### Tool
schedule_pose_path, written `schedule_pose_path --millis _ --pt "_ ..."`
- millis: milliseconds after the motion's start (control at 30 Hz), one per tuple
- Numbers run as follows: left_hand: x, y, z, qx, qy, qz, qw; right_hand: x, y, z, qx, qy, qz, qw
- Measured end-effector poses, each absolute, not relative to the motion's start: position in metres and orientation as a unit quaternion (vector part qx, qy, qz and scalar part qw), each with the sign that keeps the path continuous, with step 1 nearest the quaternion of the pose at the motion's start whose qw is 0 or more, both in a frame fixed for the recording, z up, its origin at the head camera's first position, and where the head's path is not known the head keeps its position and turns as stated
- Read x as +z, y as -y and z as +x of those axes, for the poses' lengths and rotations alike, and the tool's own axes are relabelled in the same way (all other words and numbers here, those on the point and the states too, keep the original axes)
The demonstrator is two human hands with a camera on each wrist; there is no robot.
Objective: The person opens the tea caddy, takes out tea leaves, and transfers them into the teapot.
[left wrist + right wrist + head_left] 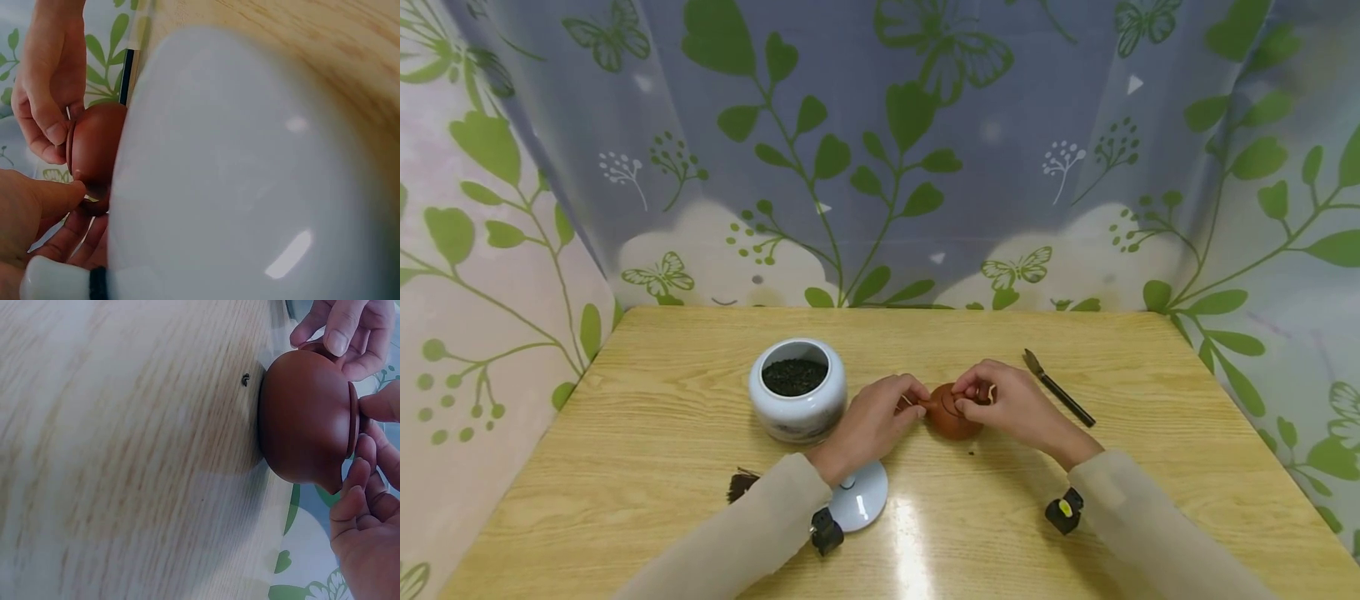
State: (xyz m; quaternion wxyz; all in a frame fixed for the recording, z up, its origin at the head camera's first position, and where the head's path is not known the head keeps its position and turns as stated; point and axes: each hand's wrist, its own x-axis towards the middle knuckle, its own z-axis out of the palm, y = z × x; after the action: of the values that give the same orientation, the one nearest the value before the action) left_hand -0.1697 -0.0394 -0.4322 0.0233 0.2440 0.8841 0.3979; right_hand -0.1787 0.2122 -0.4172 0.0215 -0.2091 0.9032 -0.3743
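Note:
A small reddish-brown clay teapot stands on the table between both hands. My left hand pinches its loop handle between thumb and fingers. On top, my right hand pinches the knob of the teapot lid, which sits on the pot's mouth. The spout points to the right, under my right fingers. To the left is a white jar holding dark tea leaves. The jar's white lid lies on the table, partly hidden by my left forearm.
A dark slim tool with a pointed tip lies right of the teapot. A dark object, partly covered by my left sleeve, lies at the left. One small tea leaf bit is on the wooden table. Patterned curtains surround the table.

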Motion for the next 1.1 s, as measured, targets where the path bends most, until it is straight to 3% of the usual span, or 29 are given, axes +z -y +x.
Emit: schedule_pose_path --millis 467,733,1100 --pt "-0.429 0.042 -0.169 0.408 -0.885 0.222 0.028 -0.419 -0.209 -0.178 -0.378 -0.900 -0.217 0.007" --pt "-0.419 0.047 -0.165 0.406 -0.888 0.217 0.016 -0.418 -0.207 -0.173 -0.395 -0.893 -0.213 -0.038" --pt "-0.389 0.066 -0.150 0.443 -0.866 0.231 0.025 -0.407 -0.192 -0.162 -0.415 -0.878 -0.236 -0.036"
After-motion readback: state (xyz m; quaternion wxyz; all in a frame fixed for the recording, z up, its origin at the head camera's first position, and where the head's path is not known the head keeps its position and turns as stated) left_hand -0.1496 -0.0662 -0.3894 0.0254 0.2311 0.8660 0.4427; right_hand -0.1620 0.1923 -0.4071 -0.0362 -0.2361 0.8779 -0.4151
